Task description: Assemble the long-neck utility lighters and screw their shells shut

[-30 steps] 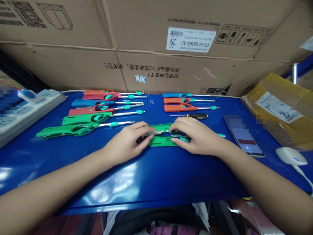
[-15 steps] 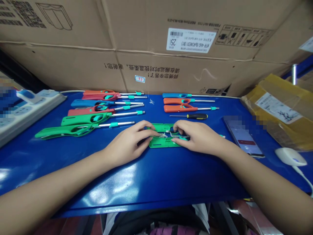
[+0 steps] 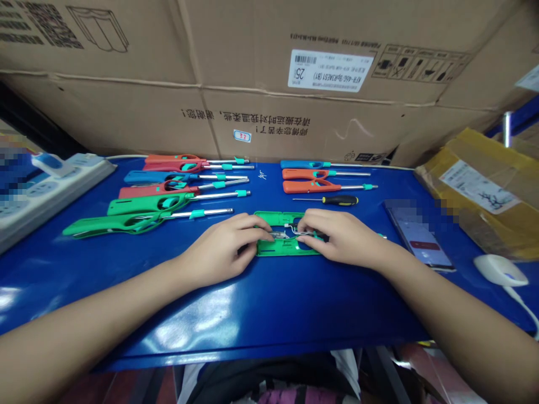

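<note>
A green lighter casing (image 3: 283, 248) lies opened in two halves on the blue table, inner sides up, between my hands. My left hand (image 3: 227, 242) pinches the left end of a clear fuel tank (image 3: 278, 235) lying along the gap between the halves. My right hand (image 3: 343, 234) is closed, thumb and index finger together, over the inner parts at the casing's right side. A thin white wire (image 3: 290, 228) shows left of those fingertips. What exactly the right fingers grip is mostly hidden beneath them.
Several long lighters, including a green lighter (image 3: 118, 224), lie at the left. An orange lighter (image 3: 309, 187) and a screwdriver (image 3: 340, 200) lie beyond my right hand. A phone (image 3: 416, 235), white mouse-like device (image 3: 500, 269), taped carton (image 3: 475, 191) and power strip (image 3: 46, 188) flank them.
The left fingertips have shifted slightly down and left with the clear tank, showing more of it. The right fingers have drawn closer together over the inner parts.
</note>
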Demonstrator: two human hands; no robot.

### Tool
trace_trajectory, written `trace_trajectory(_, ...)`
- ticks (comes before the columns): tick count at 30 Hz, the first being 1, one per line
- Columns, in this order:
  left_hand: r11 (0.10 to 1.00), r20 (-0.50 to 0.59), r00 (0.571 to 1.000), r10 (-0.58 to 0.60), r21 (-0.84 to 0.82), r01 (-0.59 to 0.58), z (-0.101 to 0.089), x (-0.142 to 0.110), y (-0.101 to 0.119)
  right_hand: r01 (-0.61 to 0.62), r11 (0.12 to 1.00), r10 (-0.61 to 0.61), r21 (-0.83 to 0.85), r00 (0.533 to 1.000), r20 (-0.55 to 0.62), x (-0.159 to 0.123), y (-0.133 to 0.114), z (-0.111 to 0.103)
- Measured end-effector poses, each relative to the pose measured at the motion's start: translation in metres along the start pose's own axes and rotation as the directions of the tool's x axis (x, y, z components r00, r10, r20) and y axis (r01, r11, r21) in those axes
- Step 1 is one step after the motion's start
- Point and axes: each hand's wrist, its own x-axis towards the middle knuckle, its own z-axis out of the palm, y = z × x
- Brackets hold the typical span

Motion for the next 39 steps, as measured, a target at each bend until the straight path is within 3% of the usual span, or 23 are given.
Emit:
trace_trajectory(13,0.998,0.011,0.998,0.064,-0.007,-0.064,-0.003,-0.002,0.003,0.013,0.999,0.002,0.049,0.959,-0.285,0.0,0.005,-0.004)
trace_trajectory(18,0.998,0.022,0.998,0.056,0.008,-0.056,-0.003,-0.002,0.003,0.17,0.981,-0.153,0.088,0.972,-0.18,0.001,0.003,-0.005)
trace_trajectory(23,1.0,0.013,1.0,0.026,0.001,-0.026,-0.002,-0.002,0.005,0.166,0.986,-0.153,0.035,0.959,-0.239,-0.003,0.001,-0.019)
trace_trajectory(25,1.0,0.016,1.0,0.015,0.015,-0.016,-0.002,-0.002,0.005,0.122,0.992,-0.122,-0.01,0.98,-0.155,-0.006,0.002,-0.026)
trace_trajectory(28,0.999,0.039,0.999,-0.002,0.041,0.0,-0.002,-0.002,0.005,0.011,0.999,-0.008,-0.039,0.998,0.07,-0.011,0.004,-0.036)
trace_trajectory(32,0.998,0.052,0.998,-0.046,0.041,0.044,-0.003,-0.001,0.004,-0.158,0.987,0.152,-0.004,0.942,0.3,-0.014,0.008,-0.045)
trace_trajectory(35,0.997,0.055,0.996,-0.065,0.052,0.062,-0.004,-0.001,0.004,-0.23,0.973,0.208,0.018,0.908,0.364,-0.014,0.011,-0.046)
trace_trajectory(39,0.995,0.058,0.996,-0.071,0.073,0.067,-0.005,0.0,0.004,-0.24,0.968,0.201,0.069,0.914,0.352,-0.014,0.014,-0.044)
